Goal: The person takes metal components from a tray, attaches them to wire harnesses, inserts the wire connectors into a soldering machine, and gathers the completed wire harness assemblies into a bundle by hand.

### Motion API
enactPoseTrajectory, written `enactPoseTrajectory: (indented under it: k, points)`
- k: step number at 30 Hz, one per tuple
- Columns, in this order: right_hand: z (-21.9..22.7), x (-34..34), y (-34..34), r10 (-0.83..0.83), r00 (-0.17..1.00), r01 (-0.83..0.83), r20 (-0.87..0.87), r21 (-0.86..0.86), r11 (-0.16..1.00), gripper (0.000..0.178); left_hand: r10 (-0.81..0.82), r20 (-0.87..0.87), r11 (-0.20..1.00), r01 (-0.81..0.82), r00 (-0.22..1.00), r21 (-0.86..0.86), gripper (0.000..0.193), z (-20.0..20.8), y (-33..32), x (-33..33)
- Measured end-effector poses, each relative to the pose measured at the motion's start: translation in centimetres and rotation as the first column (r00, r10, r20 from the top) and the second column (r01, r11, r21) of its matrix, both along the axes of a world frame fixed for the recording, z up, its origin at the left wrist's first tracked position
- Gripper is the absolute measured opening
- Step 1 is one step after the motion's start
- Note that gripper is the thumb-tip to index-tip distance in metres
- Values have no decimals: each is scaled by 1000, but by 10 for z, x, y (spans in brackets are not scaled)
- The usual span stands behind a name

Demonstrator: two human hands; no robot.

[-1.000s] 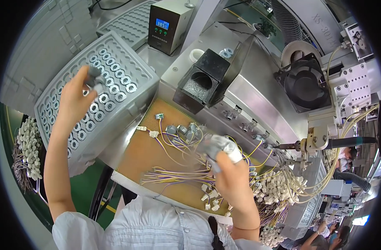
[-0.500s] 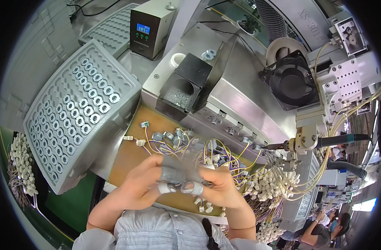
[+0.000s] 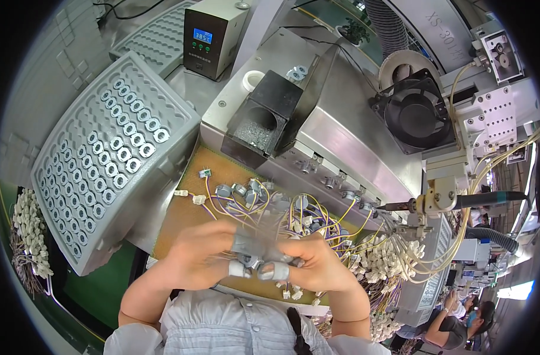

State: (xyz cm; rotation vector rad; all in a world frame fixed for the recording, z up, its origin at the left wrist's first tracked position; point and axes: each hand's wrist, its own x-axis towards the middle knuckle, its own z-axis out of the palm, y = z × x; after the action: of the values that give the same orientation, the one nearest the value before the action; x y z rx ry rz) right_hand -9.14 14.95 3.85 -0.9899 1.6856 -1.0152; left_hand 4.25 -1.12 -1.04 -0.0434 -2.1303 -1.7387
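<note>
Small metal part [image 3: 250,259], blurred and partly hidden, between hands above brown counter [image 3: 180,225]. Left grip [image 3: 202,254] clamped on it; right grip [image 3: 314,261] just beside, fingers bunched, cannot tell whether holding anything. Beyond, wired motors [image 3: 224,190] heaped on counter. Farther left, gray tray [image 3: 178,112] bearing round metal pieces [image 3: 117,143].

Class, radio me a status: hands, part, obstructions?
Left hand pinches small metal part, partly hidden. Right hand close by, grip blurred. Wired parts clustered beyond hands; nothing visibly blocking.
</note>
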Motion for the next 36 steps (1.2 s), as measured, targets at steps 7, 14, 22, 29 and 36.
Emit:
enactPoseTrajectory:
  k: [7,14,22,29,36]
  points:
    - [9,-11,-1,10,993,-19,115,76,997,13,213,-91,974,-219,973,-62,27,2,17,-2]
    - [-10,-18,3,-53,927,-4,371,151,989,11,46,-338,850,-215,940,-482,28,2,1,-8]
    - [-18,-4,-6,-174,890,193,422,-3,981,16,74,-188,983,-103,979,-150,25,-15,-2,-36]
    - [-34,13,-6,-451,807,537,382,-155,829,24,-20,-50,539,-31,999,-842,19,-63,42,21]
    - [-45,15,-39,-614,354,888,706,-47,458,33,-54,68,533,86,996,-841,22,-10,22,2]
